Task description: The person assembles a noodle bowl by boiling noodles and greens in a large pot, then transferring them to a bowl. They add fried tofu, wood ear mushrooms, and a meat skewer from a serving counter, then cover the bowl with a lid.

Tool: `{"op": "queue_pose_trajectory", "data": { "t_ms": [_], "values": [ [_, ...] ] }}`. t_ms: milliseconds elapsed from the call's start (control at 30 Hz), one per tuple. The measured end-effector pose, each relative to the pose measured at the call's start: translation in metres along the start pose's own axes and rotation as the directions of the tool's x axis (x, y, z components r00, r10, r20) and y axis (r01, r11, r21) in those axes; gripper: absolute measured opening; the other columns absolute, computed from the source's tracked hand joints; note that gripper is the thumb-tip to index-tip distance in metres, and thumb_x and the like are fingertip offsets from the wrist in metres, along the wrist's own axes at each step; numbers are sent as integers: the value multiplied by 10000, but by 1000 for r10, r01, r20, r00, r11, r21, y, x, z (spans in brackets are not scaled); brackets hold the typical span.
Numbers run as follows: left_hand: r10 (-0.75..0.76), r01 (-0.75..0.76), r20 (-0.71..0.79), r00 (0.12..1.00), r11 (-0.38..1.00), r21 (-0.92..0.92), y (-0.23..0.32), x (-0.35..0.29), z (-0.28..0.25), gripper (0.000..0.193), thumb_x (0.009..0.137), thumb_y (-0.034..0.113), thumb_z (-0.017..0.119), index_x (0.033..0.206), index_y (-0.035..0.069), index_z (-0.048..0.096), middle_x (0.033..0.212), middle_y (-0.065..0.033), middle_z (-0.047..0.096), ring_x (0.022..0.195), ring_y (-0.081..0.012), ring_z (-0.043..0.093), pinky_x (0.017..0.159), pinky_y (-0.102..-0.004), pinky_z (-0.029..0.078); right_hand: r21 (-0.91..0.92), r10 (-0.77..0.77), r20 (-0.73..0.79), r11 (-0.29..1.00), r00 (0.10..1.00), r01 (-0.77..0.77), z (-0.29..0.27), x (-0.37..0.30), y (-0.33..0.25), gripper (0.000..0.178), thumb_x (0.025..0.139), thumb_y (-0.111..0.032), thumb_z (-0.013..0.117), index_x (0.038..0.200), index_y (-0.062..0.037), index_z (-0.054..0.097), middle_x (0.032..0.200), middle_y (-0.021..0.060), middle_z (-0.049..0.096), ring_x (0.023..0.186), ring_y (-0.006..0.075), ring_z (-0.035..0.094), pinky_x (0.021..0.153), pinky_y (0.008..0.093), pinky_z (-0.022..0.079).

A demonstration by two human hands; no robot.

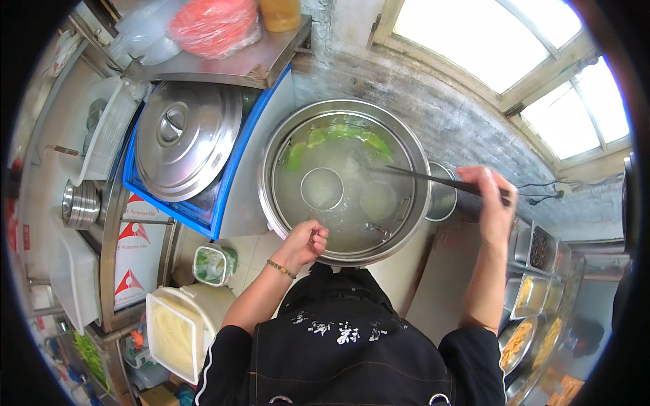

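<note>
A large round steel pot (342, 104) of cloudy liquid stands before me. Green leaves (315, 138) float along its far side. My right hand (489, 191) is closed round long dark chopsticks (433, 179), which slant left over the pot; their far end blurs near the liquid. At the pot's near rim my left hand (306, 242) is closed in a loose fist, and whatever it may hold is hidden. Just beyond it, a round strainer (321, 189) shows its ring at the liquid's surface. Right of that, a second round shape (378, 199) lies dimly under the liquid.
A big steel lid (183, 135) rests on a blue-edged unit at the left, below a metal shelf (217, 69) with bags. Food trays (531, 298) line the right side. A white tub (177, 335) and a small bin (215, 264) stand at lower left.
</note>
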State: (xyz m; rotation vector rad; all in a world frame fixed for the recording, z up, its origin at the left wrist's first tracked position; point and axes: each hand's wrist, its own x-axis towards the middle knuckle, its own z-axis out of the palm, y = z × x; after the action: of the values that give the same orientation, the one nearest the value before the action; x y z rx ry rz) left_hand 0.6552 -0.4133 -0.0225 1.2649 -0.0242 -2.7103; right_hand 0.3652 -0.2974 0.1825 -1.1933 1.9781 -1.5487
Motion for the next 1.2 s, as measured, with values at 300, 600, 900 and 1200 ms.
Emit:
{"op": "queue_pose_trajectory", "data": {
  "t_ms": [300,600,900,1200],
  "values": [
    [63,-19,193,979,975,-223,-39,-49,25,135,882,94,515,939,-28,505,676,7,479,512,-49,420,419,-179,344,-208,-289,81,931,954,300,-41,-45,-67,377,934,-236,454,791,61,637,789,149,664,706,195,607,665,293,459],
    [147,-145,100,984,989,-35,-85,-74,38,133,881,106,513,940,-13,508,655,16,451,492,-53,373,416,-193,308,41,-23,-76,999,997,26,-88,-70,-13,420,991,-257,422,910,75,665,772,120,673,610,156,625,629,281,499],
    [157,-156,21,987,987,-37,-92,-65,34,168,888,106,509,965,-41,532,639,34,428,475,-43,332,400,-186,289,220,-172,65,963,983,154,-75,-83,-15,401,909,-216,463,659,67,598,773,203,670,715,244,627,746,337,485],
    [191,-102,397,897,967,-234,-110,-69,53,186,928,147,531,752,96,495,635,74,400,496,-12,353,427,-157,296,-39,495,711,736,499,-675,79,-125,64,467,926,-499,549,772,-71,660,563,17,578,357,100,392,362,250,326]
  ]
}}
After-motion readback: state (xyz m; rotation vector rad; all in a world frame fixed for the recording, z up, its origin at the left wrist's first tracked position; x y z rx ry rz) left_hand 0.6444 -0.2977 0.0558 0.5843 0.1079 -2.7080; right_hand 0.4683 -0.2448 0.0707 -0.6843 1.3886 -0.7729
